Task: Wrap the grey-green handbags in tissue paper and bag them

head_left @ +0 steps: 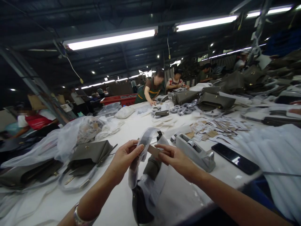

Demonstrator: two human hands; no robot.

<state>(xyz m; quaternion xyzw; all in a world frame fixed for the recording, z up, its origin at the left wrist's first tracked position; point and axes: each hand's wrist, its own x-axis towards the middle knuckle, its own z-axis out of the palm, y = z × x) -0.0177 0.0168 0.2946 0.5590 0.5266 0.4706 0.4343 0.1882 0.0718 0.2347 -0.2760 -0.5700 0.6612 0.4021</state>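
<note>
My left hand pinches a bag strap wrapped in clear film, which arcs up between my hands. In my right hand, the thumb and fingers close on a small brown card, held against the strap's right side. Below both hands lies a dark olive handbag, partly covered in white wrapping and partly hidden. Right of my right hand stands a grey tape dispenser with a roll of tape in it.
Left lie more olive handbags and a clear plastic bag. Right are a black phone, scattered paper tags and stacked white foam sheets. Across the white table, a co-worker leans over more handbags.
</note>
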